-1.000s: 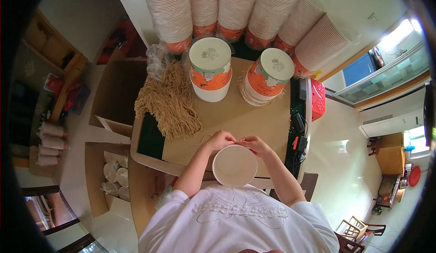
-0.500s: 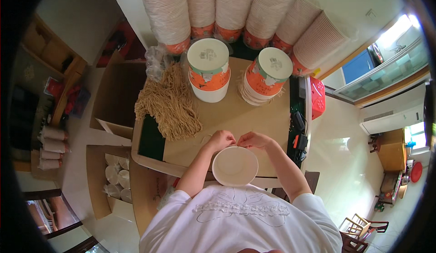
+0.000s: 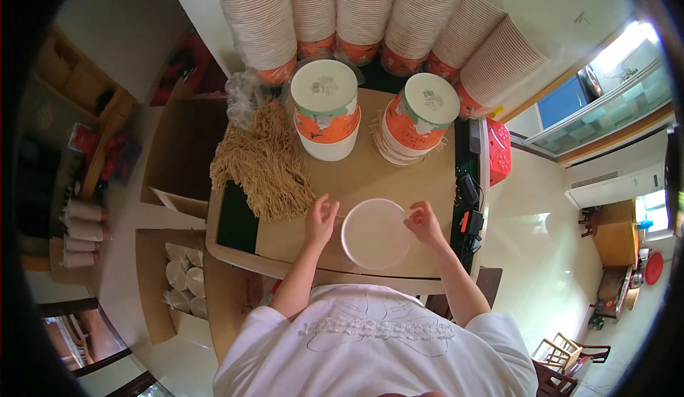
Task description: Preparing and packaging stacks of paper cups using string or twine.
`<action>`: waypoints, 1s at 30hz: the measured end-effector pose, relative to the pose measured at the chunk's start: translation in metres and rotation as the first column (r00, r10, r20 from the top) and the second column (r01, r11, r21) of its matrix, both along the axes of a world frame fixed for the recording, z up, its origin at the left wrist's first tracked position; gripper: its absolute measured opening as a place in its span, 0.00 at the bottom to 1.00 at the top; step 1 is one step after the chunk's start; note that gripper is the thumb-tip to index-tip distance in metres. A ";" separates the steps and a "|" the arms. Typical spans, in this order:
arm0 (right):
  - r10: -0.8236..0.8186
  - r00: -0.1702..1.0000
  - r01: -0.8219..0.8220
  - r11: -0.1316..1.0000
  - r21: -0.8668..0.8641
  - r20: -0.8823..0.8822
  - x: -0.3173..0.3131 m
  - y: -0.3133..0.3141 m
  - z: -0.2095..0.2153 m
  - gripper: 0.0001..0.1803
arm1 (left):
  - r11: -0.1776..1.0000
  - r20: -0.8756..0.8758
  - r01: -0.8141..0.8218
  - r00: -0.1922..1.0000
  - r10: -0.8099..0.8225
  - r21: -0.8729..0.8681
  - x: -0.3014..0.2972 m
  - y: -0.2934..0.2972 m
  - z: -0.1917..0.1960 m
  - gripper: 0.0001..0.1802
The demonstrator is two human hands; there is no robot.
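A white paper tub [image 3: 375,234] stands upright near the table's front edge, its round mouth facing up. My left hand [image 3: 320,222] is raised just left of its rim, thumb and fingertips drawn together. On the other side my right hand [image 3: 425,224] is curled, its fingertips close to the rim. Whether either pinches a thin strand is too small to make out. Farther left lies a loose heap of tan twine [image 3: 265,165]. Behind the tub are two upturned orange-and-white stacks of tubs, a left stack [image 3: 326,112] and a right stack [image 3: 419,119].
Tall plastic-wrapped stacks of tubs [image 3: 367,12] line the wall at the back. Black cables and adapters [image 3: 468,215] lie along the table's right edge, beside a red plastic stool [image 3: 499,151]. An open carton [image 3: 153,283] holding wrapped tubs is on the floor at left.
My hands have parted from their pinch together at the tub's far rim and are now on either side of it. The tub has moved forward, away from my body, over the table.
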State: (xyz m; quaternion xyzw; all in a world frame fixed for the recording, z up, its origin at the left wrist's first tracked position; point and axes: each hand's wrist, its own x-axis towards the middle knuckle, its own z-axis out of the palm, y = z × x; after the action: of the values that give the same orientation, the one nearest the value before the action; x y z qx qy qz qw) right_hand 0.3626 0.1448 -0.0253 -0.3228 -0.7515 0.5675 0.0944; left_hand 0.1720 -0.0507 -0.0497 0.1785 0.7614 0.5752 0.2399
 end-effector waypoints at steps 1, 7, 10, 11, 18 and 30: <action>-0.087 0.996 0.087 0.995 -0.050 -0.005 0.014 -0.004 -0.005 0.18 | 0.999 0.049 -0.003 0.999 0.005 -0.040 0.008 -0.004 0.024 0.24; -0.387 0.922 0.321 0.711 -0.626 0.034 0.033 -0.060 0.016 0.16 | 0.971 0.053 0.194 0.981 -0.189 -0.138 0.059 -0.025 0.021 0.25; -0.572 0.808 0.458 0.458 -0.762 0.142 0.030 -0.055 0.013 0.15 | 0.980 -0.056 0.112 0.991 -0.123 -0.161 0.066 -0.023 0.021 0.21; -0.574 0.804 0.449 0.421 -0.788 0.152 0.028 -0.050 0.013 0.15 | 0.985 -0.101 0.096 0.989 -0.111 -0.146 0.066 -0.021 0.024 0.20; -0.711 0.703 0.261 0.251 -0.932 0.005 0.030 -0.001 0.032 0.15 | 0.939 -0.226 0.208 0.935 -0.273 -0.273 0.049 -0.035 0.022 0.17; -0.176 0.952 0.295 0.302 -0.906 0.251 0.034 -0.064 -0.030 0.24 | 0.991 0.490 -0.133 0.864 0.119 -0.006 0.020 -0.047 0.049 0.17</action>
State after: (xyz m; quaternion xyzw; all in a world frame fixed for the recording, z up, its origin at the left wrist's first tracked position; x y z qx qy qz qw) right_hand 0.3962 0.0809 -0.0555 -0.4534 -0.2381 0.8565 -0.0649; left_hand 0.1922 -0.0980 -0.0002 -0.0194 0.6779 0.6266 0.3840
